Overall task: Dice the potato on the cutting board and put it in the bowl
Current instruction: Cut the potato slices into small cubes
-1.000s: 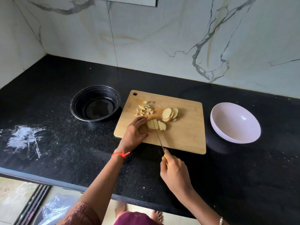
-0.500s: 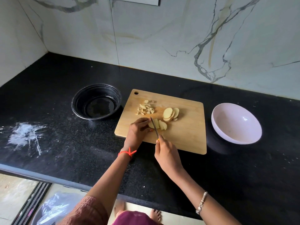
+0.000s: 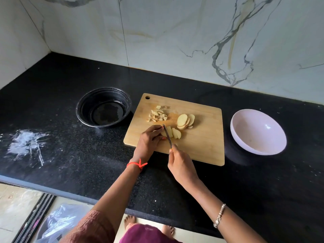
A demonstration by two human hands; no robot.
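A wooden cutting board (image 3: 201,144) lies on the black counter. On it are a pile of small diced potato pieces (image 3: 157,115), a stack of round potato slices (image 3: 185,121) and a row of cut slices (image 3: 174,133). My left hand (image 3: 149,140) holds the left end of that row with curled fingers. My right hand (image 3: 181,166) grips the handle of a knife (image 3: 167,135), whose blade lies across the row beside my left fingertips. A white bowl (image 3: 257,131) stands to the right of the board.
A black bowl (image 3: 103,106) sits left of the board. White smears (image 3: 26,146) mark the counter at the left. The marble wall rises behind, and the counter's front edge runs below my arms.
My right hand has moved forward toward the board and the knife blade has slid up over the slice row. My left hand stays on the slices.
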